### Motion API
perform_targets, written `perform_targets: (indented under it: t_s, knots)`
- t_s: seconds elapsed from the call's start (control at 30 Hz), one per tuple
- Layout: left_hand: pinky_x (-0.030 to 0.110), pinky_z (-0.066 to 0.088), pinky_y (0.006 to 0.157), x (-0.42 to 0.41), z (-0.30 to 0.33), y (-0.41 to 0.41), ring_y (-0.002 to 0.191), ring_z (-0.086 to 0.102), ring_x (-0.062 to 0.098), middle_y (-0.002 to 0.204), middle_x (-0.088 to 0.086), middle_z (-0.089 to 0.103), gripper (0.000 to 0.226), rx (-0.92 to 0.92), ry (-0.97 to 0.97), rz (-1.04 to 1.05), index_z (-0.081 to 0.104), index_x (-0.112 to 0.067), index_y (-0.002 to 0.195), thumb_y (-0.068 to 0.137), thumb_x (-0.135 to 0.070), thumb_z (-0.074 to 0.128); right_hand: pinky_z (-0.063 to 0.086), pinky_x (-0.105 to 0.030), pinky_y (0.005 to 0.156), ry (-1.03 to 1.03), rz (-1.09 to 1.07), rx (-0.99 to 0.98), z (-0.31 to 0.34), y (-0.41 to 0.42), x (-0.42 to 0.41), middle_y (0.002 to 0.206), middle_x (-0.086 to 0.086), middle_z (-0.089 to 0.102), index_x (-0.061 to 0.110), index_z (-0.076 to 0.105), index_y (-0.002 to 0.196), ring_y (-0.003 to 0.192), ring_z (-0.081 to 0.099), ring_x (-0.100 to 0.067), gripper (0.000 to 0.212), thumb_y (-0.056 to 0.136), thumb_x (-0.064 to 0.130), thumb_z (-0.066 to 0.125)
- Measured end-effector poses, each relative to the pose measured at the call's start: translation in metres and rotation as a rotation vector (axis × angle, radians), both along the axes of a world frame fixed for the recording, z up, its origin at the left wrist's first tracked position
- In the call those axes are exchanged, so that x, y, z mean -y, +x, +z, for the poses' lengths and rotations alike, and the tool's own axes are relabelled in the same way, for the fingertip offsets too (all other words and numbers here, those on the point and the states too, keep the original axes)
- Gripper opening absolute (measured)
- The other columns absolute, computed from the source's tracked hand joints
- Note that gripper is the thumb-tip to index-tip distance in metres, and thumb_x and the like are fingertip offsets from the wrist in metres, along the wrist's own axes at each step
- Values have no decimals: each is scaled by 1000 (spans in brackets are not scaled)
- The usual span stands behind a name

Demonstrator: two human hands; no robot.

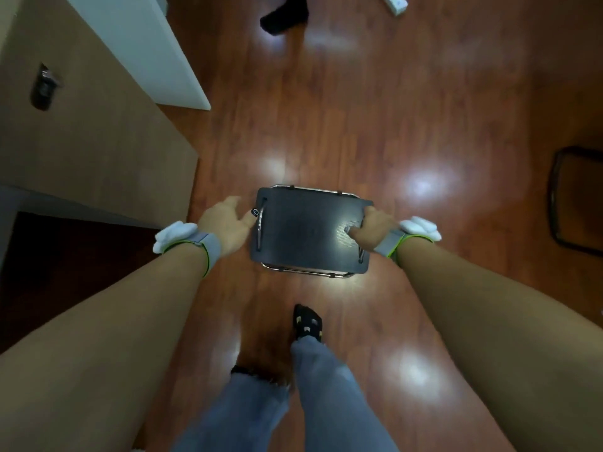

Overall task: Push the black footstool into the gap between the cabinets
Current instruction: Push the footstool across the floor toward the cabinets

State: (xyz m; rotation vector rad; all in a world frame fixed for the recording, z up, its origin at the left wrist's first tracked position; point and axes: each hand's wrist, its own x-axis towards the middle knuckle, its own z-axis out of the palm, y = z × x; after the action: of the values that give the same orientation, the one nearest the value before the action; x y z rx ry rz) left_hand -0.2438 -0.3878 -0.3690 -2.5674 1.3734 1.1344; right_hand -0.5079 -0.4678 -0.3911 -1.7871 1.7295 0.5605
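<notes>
A black footstool (306,228) with a flat rectangular top and a chrome tube frame stands on the wooden floor in the middle of the head view. My right hand (373,228) grips its right edge, thumb lying on the top. My left hand (228,223) is at its left edge with fingers spread, touching or almost touching the side; I cannot tell which. A tan cabinet (88,132) stands to the left, with a dark gap (65,265) beside it at lower left.
A white panel (153,50) rises behind the tan cabinet. Another person's dark foot (280,17) is at the top. A dark-framed object (577,197) sits at the right edge. My own legs and a patterned sock (308,322) are just behind the stool.
</notes>
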Motion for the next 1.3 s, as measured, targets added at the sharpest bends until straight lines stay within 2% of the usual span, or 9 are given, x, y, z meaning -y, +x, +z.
perform_targets:
  t_s: [0.1, 0.3, 0.53, 0.73, 0.8, 0.93, 1.07, 1.23, 1.3]
  knots:
    - [37, 39, 105, 14, -58, -13, 127, 52, 32, 142, 9, 54, 57, -51, -50, 61, 43, -19, 143, 94, -49, 49, 43, -40, 101, 61, -93, 9, -62, -4, 10, 135, -23, 55, -1, 50, 134, 124, 53, -37, 54, 94, 34, 62]
    - [39, 41, 107, 21, -179, -30, 125, 54, 29, 139, 7, 57, 49, -129, -31, 70, 47, -18, 141, 95, -37, 51, 48, -38, 96, 14, -115, -28, -185, -18, 7, 127, -19, 62, 3, 56, 123, 117, 59, -34, 51, 92, 43, 62]
    - [39, 42, 104, 19, -296, -22, 123, 53, 33, 135, 12, 58, 52, -78, 0, 17, 44, -17, 142, 95, -40, 50, 47, -37, 91, -83, -156, -5, -303, -26, 7, 124, -20, 62, 4, 59, 116, 113, 60, -35, 51, 87, 46, 64]
    - [40, 39, 104, 31, -393, -7, 126, 47, 37, 142, 15, 46, 54, -10, -97, 23, 43, -14, 143, 94, -35, 54, 47, -36, 94, -172, -203, -4, -407, -27, 19, 124, -20, 61, 6, 59, 118, 114, 59, -35, 55, 85, 50, 64]
    - [42, 38, 105, 30, -422, -4, 126, 44, 38, 144, 13, 40, 54, 40, -183, 34, 42, -14, 141, 93, -31, 57, 43, -39, 102, -205, -193, 17, -440, -26, 17, 135, -21, 54, 4, 54, 125, 123, 53, -35, 63, 86, 53, 63]
    - [45, 38, 102, 32, -458, -4, 123, 40, 39, 145, 11, 33, 59, 134, -308, 81, 37, -14, 142, 90, -27, 62, 23, -44, 119, -305, -175, -56, -472, -30, 13, 158, -22, 25, 7, 36, 147, 144, 26, -40, 98, 77, 71, 61]
    - [45, 43, 101, 31, -485, -7, 121, 48, 39, 143, 16, 36, 60, 102, -368, 150, 37, -12, 142, 89, -18, 64, 34, -49, 114, -363, -208, -19, -477, -40, 18, 152, -20, 32, 13, 39, 142, 136, 35, -42, 118, 54, 88, 62]
    - [44, 45, 94, 36, -488, -1, 115, 52, 40, 131, 21, 52, 53, 113, -398, 207, 39, -8, 141, 92, -12, 58, 26, -55, 118, -181, -109, -32, -482, -24, 7, 164, -12, 5, 30, 16, 154, 148, 10, -43, 140, 39, 90, 66]
    - [42, 48, 84, 41, -491, 2, 101, 58, 38, 117, 21, 61, 46, 96, -375, 236, 43, -10, 137, 92, -8, 54, 28, -57, 116, -177, -86, -71, -484, -17, 9, 164, -12, 2, 34, 13, 153, 147, 7, -45, 141, 35, 89, 69]
